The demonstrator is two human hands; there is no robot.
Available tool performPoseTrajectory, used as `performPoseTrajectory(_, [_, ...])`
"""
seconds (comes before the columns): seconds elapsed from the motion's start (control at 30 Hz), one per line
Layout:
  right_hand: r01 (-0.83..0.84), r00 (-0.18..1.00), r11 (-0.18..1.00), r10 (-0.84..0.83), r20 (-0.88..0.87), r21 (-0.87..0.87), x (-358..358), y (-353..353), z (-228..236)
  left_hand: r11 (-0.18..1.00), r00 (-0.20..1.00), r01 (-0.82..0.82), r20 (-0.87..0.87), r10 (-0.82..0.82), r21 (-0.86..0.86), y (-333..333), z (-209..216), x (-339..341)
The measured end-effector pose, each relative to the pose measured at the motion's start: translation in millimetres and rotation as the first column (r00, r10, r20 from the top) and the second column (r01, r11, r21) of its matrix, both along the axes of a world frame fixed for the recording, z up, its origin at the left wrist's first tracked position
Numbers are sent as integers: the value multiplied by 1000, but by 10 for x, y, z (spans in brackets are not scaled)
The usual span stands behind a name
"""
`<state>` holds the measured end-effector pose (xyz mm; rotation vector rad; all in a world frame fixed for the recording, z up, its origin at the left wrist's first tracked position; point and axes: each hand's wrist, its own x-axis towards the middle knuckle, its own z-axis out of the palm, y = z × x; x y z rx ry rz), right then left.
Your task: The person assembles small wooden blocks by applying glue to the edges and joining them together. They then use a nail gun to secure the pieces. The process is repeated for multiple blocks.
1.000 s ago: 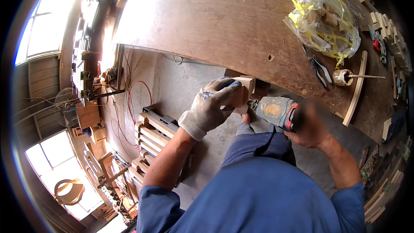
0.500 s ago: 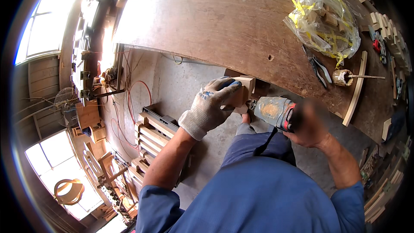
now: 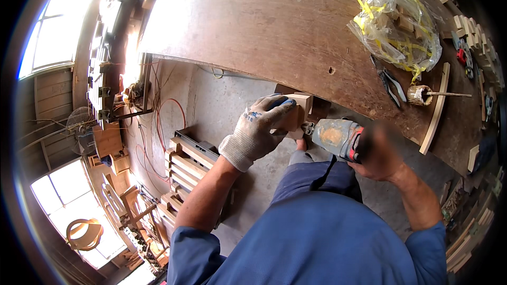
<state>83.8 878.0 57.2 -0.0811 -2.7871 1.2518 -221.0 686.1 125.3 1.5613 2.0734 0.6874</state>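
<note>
My left hand (image 3: 259, 129), in a pale work glove with blue marks, is closed round a light wooden block (image 3: 301, 111) just off the near edge of the workbench. My bare right hand (image 3: 383, 153) grips a grey and red power tool (image 3: 336, 134) with a worn, yellowish patch on its housing. The tool lies level, its metal nose pointing left and meeting or almost meeting the block's lower right side. A blur covers part of the right hand and the tool's rear. The glove hides much of the block.
On the brown workbench (image 3: 253, 26) lie a clear plastic bag (image 3: 398, 26) with yellow strips and wood pieces, pliers (image 3: 391, 84), a pot with a stick (image 3: 421, 95) and a curved wooden strip (image 3: 437, 108). A slatted wooden stack (image 3: 185, 161) stands at the left.
The power tool has shifted very slightly to the right. The left hand and the block look unmoved.
</note>
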Motion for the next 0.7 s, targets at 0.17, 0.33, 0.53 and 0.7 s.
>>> performPoseTrajectory(0.17, [33,985,999,-37,168,22,82,-3,75,1000,1000,-1,-20,1,14,2,9,6])
performPoseTrajectory(0.33, [92,992,995,-95,87,38,57,28,68,1000,999,17,-31,-18,-8,-11,-8,-3])
performPoseTrajectory(0.53, [228,966,973,-221,131,-44,14,37,245,1000,999,28,-36,-28,1,-16,5,13])
performPoseTrajectory(0.7, [260,930,962,-225,291,-88,155,13,140,1000,998,18,-66,-18,0,-37,-21,55])
